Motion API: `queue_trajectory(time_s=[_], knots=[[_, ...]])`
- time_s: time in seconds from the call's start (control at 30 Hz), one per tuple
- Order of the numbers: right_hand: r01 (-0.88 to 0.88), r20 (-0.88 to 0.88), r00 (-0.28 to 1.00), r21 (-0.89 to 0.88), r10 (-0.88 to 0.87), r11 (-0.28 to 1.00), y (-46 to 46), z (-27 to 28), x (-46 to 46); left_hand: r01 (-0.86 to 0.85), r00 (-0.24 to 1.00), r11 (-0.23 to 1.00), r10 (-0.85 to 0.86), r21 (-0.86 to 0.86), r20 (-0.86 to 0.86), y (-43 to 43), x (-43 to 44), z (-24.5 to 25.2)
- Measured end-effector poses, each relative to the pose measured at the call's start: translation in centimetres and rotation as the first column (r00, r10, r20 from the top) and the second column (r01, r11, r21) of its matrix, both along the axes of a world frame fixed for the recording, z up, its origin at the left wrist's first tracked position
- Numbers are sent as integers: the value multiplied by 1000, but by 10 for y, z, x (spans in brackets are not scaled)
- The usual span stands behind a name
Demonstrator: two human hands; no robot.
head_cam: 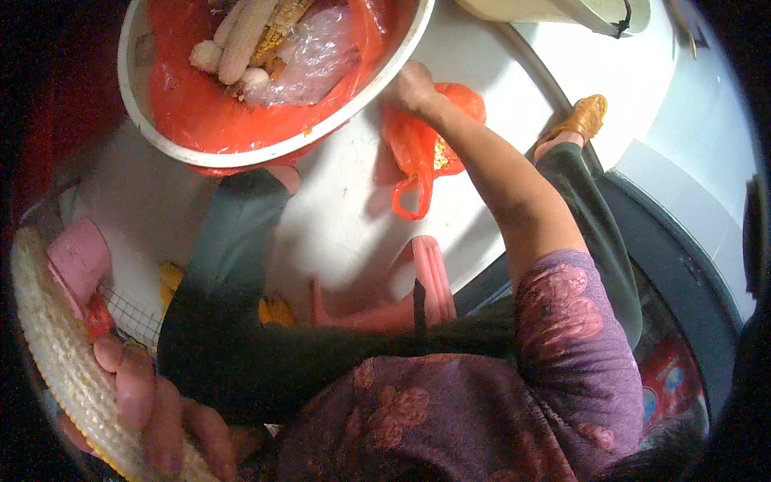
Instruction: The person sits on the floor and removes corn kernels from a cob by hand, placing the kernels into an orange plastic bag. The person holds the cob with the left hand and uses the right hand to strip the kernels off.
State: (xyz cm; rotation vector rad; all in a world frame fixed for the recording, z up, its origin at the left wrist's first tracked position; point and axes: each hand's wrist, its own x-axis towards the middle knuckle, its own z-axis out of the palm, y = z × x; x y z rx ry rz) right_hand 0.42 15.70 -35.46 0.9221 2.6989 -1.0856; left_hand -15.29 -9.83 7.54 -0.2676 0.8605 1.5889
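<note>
At the lower left my left hand (pixel 150 410) is wrapped around a corn cob (pixel 66 337), very near the camera. The cob's face looks pale and mostly stripped, with yellow kernels along its outer edge. My right hand (pixel 412 87) is curled beside the white rim of a round tub (pixel 385 81); its fingers are hidden, so what it grips is unclear. Just below that hand, a red plastic bag (pixel 409 144) with loose corn kernels (pixel 443 155) rests on the floor. Inside the tub, a red liner (pixel 193 120) holds several cobs (pixel 247 45) and clear plastic film (pixel 319 57).
Pink plastic pieces stand at the left (pixel 81 259) and by my leg (pixel 433 277). A wire rack (pixel 129 316) and yellow items (pixel 274 310) lie low down. My orange shoe (pixel 584 120) is at the right. A pale container (pixel 602 15) stands at the top right.
</note>
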Motion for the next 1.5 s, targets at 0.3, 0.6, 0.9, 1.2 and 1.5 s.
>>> queue_trajectory(time_s=[0.3, 0.6, 0.9, 1.2, 1.5], knots=[[103, -362, 883, -467, -297, 878, -110, -25, -31, -30, 999, 999, 31, -29, 29, 0, 2, 5], [-89, -209, 977, -213, 44, 973, -139, -8, -51, -29, 999, 997, 32, -71, 38, -1, 2, 10], [-219, -2, 976, -36, 219, 975, -139, -11, -59, -56, 998, 996, 57, -66, 15, 4, 9, 11], [-217, 25, 976, -38, 218, 975, -145, -19, -50, -91, 996, 992, 91, -86, -4, 9, 17, 14], [-184, -65, 982, -103, 178, 977, -134, 0, -49, -55, 998, 998, 55, -15, -27, -2, 14, 15]])
